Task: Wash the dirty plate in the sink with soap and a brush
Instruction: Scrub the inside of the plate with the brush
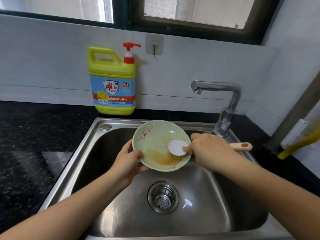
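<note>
A pale green plate (155, 141) with a pink flower pattern is held tilted above the steel sink (204, 191). Brown sauce smears its lower part. My left hand (128, 161) grips the plate's lower left rim, thumb on the inside. My right hand (209, 151) holds a brush (177, 148) by its beige handle, which sticks out to the right. The brush's round white head lies on the plate's right side, bristles down in the brown smear. A yellow dish soap bottle (112, 82) with a red pump stands on the counter behind the sink.
A chrome tap (225, 101) rises at the sink's back right, its spout pointing left above the plate; no water runs. The drain strainer (162, 197) sits in the basin's middle. Black speckled counter (34, 144) lies to the left. A wall hook (154, 45) hangs beside the bottle.
</note>
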The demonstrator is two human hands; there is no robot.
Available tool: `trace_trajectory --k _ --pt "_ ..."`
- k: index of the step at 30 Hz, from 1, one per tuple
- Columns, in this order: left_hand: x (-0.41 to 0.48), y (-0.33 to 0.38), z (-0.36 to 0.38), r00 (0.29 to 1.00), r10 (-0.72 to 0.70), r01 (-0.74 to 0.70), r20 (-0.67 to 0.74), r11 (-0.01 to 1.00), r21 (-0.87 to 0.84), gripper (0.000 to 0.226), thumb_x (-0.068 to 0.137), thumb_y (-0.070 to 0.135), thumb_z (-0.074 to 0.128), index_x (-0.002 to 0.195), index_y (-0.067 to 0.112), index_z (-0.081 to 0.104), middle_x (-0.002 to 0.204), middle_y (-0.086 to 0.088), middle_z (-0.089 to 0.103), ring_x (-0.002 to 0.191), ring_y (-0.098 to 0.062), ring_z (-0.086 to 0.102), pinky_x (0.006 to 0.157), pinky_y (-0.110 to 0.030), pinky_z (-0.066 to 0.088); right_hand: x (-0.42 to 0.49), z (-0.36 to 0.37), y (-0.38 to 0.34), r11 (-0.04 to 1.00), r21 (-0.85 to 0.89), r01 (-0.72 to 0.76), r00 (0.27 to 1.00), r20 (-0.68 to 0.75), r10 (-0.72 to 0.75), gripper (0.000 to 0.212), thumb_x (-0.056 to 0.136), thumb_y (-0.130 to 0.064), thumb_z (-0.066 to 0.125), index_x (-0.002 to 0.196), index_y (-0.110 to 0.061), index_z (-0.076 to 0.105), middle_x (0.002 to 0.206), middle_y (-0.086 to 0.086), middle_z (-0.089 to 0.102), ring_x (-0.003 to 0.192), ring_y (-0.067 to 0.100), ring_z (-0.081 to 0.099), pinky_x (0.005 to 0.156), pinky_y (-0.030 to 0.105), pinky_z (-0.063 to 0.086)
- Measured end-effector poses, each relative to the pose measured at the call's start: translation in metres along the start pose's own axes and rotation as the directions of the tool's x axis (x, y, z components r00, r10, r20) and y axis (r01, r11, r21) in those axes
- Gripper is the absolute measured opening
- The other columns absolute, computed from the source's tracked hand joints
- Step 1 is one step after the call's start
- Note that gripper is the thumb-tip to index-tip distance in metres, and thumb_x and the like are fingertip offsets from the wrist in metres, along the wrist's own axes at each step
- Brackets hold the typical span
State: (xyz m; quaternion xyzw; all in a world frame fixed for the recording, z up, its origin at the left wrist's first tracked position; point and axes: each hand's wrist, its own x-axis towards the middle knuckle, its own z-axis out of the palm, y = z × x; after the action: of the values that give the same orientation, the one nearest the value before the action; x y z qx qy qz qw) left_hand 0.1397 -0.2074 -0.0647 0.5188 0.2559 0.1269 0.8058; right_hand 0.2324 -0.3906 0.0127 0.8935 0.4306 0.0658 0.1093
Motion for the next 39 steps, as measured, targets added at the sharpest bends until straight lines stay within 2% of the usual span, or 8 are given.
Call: trace_trajectory --k 5,8,13,20,27,32,37,39 --pt "-0.005 0.000 0.004 0.998 -0.014 0.013 0.053 1.000 0.017 0.056 0.082 -0.012 0.040 0.124 0.022 0.055 0.101 -0.009 0.061 0.079 -0.026 0.065 0.059 -0.036 0.060 0.011 0.008 0.017 0.974 -0.194 -0.120 0.966 -0.247 0.070 0.021 0.082 -0.013 0.063 0.101 -0.023 0.067 0.082 0.003 0.051 0.069 0.024 0.050 0.054 0.031 0.030" --pt "-0.007 -0.001 0.006 0.995 -0.024 0.023 0.093 1.000 0.017 0.054 0.083 -0.011 0.041 0.123 0.020 0.057 0.098 -0.009 0.063 0.075 -0.025 0.066 0.056 -0.033 0.058 0.018 0.015 0.017 0.976 -0.065 -0.207 0.895 -0.415 0.162 0.031 0.059 0.001 0.076 0.084 -0.016 0.071 0.064 0.007 0.048 0.051 0.024 0.043 0.047 0.028 0.021" --pt "-0.008 -0.002 0.008 0.990 -0.033 0.030 0.140 0.999 0.021 0.052 0.083 -0.012 0.041 0.120 0.019 0.060 0.094 -0.008 0.065 0.068 -0.022 0.069 0.057 -0.033 0.058 0.028 0.026 -0.011 0.974 0.075 -0.213 0.901 -0.371 0.226 0.049 0.088 -0.005 0.044 0.134 -0.023 0.045 0.104 0.009 0.049 0.089 0.027 0.049 0.065 0.032 0.029" --pt "-0.006 0.001 0.005 0.991 -0.027 0.029 0.134 1.000 -0.013 0.049 0.084 -0.013 0.038 0.114 0.018 0.062 0.075 -0.004 0.072 0.066 -0.021 0.069 0.066 -0.037 0.060 0.035 0.025 -0.056 0.938 0.332 0.099 0.981 -0.189 -0.036 0.051 0.092 -0.021 0.051 0.140 -0.035 0.038 0.113 0.007 0.044 0.105 0.026 0.045 0.071 0.030 0.028" --pt "-0.008 0.001 0.006 0.990 -0.018 0.016 0.139 1.000 0.014 0.050 0.084 -0.012 0.041 0.116 0.021 0.062 0.087 -0.008 0.068 0.066 -0.022 0.068 0.061 -0.037 0.060 0.050 0.024 -0.029 0.983 0.158 -0.094 0.931 -0.336 0.143 0.052 0.089 -0.009 0.047 0.139 -0.022 0.040 0.109 0.008 0.052 0.090 0.029 0.051 0.063 0.033 0.033" --pt "-0.003 0.002 0.003 0.997 -0.005 0.007 0.082 1.000 -0.020 0.056 0.084 -0.011 0.041 0.124 0.026 0.055 0.106 -0.013 0.064 0.079 -0.028 0.068 0.058 -0.036 0.060 0.042 0.027 -0.008 0.974 -0.172 -0.147 0.909 -0.411 0.065 0.042 0.053 -0.004 0.076 0.093 -0.015 0.071 0.066 0.003 0.055 0.049 0.021 0.046 0.042 0.025 0.020" --pt "-0.001 -0.001 0.001 0.998 0.024 -0.025 0.050 1.000 0.016 0.059 0.085 -0.009 0.041 0.129 0.028 0.052 0.108 -0.010 0.062 0.081 -0.026 0.066 0.055 -0.033 0.057 0.018 0.012 0.005 0.933 -0.360 -0.027 0.970 -0.234 -0.062 0.024 0.058 -0.013 0.080 0.078 -0.015 0.067 0.067 0.002 0.056 0.053 0.022 0.053 0.043 0.026 0.022" --pt "-0.001 -0.002 0.001 0.998 0.046 -0.047 0.039 0.999 0.026 0.060 0.086 -0.009 0.040 0.131 0.029 0.050 0.111 -0.009 0.060 0.084 -0.026 0.066 0.057 -0.034 0.057 0.007 0.008 0.005 0.939 -0.341 0.037 0.995 -0.079 -0.068 0.019 0.084 -0.016 0.061 0.102 -0.012 0.061 0.096 0.006 0.056 0.079 0.027 0.058 0.053 0.031 0.030"
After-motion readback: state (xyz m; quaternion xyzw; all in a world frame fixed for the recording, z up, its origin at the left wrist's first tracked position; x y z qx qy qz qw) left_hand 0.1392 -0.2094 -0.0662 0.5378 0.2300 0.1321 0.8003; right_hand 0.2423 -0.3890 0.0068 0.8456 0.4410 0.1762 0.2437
